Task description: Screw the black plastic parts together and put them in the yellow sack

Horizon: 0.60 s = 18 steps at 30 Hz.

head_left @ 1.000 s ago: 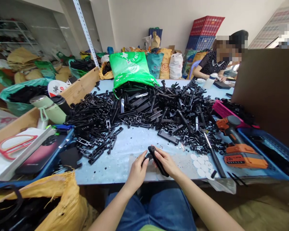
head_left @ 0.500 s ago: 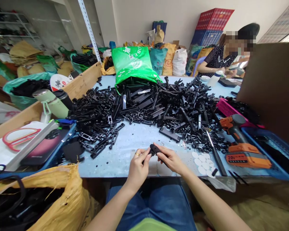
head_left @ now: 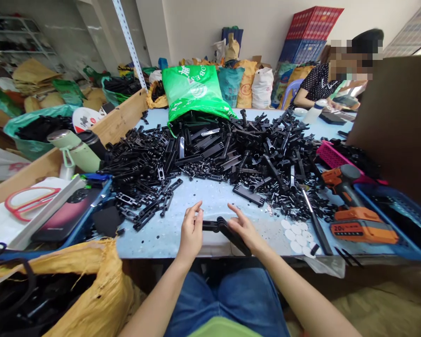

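Note:
My left hand (head_left: 190, 230) and my right hand (head_left: 244, 229) hold a black hinged plastic part (head_left: 221, 227) between them, just above the near edge of the light blue table (head_left: 203, 196). The part is spread into two arms: one runs level toward my left hand, the other slants down under my right palm. Fingers of both hands are partly stretched while gripping the arms. A large heap of black plastic parts (head_left: 224, 154) lies beyond my hands.
An orange cordless drill (head_left: 351, 206) and white round pads (head_left: 296, 234) lie at right. A green bag (head_left: 192, 91) spills parts at the back. A green flask (head_left: 75, 150), phone (head_left: 65, 215), red scissors (head_left: 28, 201) and yellow sack (head_left: 91, 290) are left. Another person (head_left: 323, 84) sits far right.
The part was held folded and pinched between my hands; now it is opened out, with my hands drawn slightly apart. The view has tilted a little.

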### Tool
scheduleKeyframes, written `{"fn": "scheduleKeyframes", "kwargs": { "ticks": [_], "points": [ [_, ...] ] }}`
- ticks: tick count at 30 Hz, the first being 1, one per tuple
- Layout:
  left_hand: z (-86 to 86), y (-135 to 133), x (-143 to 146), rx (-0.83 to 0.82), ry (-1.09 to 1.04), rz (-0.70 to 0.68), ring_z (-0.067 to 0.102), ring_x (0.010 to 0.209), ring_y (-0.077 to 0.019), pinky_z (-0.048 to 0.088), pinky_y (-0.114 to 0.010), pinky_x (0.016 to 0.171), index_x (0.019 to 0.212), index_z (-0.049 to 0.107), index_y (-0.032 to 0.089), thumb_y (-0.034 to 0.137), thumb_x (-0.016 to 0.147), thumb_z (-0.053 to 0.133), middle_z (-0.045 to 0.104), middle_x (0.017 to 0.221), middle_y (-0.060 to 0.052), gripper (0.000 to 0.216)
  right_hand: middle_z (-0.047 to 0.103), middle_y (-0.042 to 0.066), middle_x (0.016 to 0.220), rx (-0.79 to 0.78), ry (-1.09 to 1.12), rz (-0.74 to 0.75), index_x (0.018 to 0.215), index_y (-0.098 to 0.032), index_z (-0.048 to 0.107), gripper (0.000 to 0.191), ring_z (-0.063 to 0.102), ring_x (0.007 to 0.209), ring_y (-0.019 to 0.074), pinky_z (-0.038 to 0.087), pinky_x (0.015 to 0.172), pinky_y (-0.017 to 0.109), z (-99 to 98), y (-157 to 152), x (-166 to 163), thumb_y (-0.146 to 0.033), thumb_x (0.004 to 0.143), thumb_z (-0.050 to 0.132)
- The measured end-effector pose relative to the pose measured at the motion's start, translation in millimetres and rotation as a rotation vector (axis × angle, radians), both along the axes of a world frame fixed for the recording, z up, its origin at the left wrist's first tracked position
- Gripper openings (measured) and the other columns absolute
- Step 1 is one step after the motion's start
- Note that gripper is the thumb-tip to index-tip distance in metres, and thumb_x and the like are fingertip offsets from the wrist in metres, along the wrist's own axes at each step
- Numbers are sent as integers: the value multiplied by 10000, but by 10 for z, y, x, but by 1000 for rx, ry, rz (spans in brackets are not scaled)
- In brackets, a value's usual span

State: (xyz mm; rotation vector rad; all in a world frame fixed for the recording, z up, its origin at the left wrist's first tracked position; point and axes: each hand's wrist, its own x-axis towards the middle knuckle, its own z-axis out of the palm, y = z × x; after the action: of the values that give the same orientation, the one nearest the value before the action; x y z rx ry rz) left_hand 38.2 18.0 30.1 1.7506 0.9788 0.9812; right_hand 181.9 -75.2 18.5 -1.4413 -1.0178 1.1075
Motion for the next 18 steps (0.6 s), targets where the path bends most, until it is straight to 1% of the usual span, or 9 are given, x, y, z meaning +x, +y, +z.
{"fn": "scheduleKeyframes", "kwargs": {
  "ticks": [2, 4, 5, 7, 9, 10, 12, 14, 18],
  "points": [
    [-26, -28, -72, 65, 17, 39, 495, 981, -134, 390, -261, 880, 1213, 466, 151, 295, 911, 343, 502, 1068, -89, 356, 507, 23, 772, -30, -82, 187, 1266, -164, 439, 611, 470, 695, 139, 361, 610, 231, 135, -18, 84, -447, 747, 593],
    [-40, 19, -223, 196, 93, 63, 501, 940, -134, 394, -268, 862, 1197, 474, 146, 245, 907, 317, 501, 1047, -96, 345, 541, 34, 806, -36, -331, 335, 1024, -157, 583, 406, 485, 740, 162, 366, 643, 245, 251, -113, 234, -393, 699, 645],
    [-45, 64, -317, 249, 141, 79, 502, 925, -137, 394, -273, 860, 1179, 489, 146, 233, 902, 309, 503, 1034, -96, 342, 547, 34, 789, -46, -457, 335, 926, -154, 596, 323, 484, 724, 162, 362, 634, 247, 290, -176, 330, -380, 701, 647],
    [-46, 145, -476, 263, 220, 134, 504, 910, -145, 399, -278, 845, 1147, 516, 160, 256, 894, 328, 509, 1025, -90, 330, 536, 31, 737, -84, -552, 170, 861, -149, 571, 282, 466, 655, 143, 348, 589, 241, 326, -291, 514, -401, 741, 610],
    [-34, 135, -507, 152, 213, 163, 504, 911, -148, 413, -266, 808, 1163, 494, 177, 323, 889, 366, 511, 1027, -76, 336, 507, 28, 698, -135, -399, -35, 844, -142, 520, 319, 458, 603, 124, 349, 542, 230, 323, -339, 577, -458, 799, 534],
    [-21, 78, -461, 91, 181, 106, 506, 892, -140, 418, -262, 795, 1196, 459, 185, 341, 896, 360, 504, 1031, -72, 353, 502, 27, 697, -147, -275, -63, 853, -141, 494, 339, 465, 586, 120, 359, 526, 227, 313, -328, 537, -477, 808, 514],
    [11, -115, -285, 65, 100, -62, 476, 974, -134, 390, -263, 866, 1218, 416, 192, 323, 916, 321, 484, 1058, -71, 343, 524, 49, 795, -148, -8, 35, 924, -145, 466, 355, 522, 625, 135, 411, 542, 242, 282, -248, 334, -483, 819, 496],
    [42, -325, -101, 87, 62, -154, 459, 990, -126, 373, -263, 886, 1219, 392, 192, 294, 927, 294, 467, 1053, -73, 325, 505, 39, 821, -108, 186, 65, 992, -162, 428, 369, 537, 623, 135, 435, 546, 252, 234, -135, 80, -456, 799, 540],
    [65, -439, -39, -18, 16, -342, 463, 999, -123, 376, -263, 893, 1230, 382, 193, 302, 926, 312, 470, 1061, -74, 330, 451, 6, 747, -35, 229, 0, 902, -137, 420, 395, 460, 508, 77, 389, 464, 213, 107, -23, -108, -378, 708, 666]
  ]
}}
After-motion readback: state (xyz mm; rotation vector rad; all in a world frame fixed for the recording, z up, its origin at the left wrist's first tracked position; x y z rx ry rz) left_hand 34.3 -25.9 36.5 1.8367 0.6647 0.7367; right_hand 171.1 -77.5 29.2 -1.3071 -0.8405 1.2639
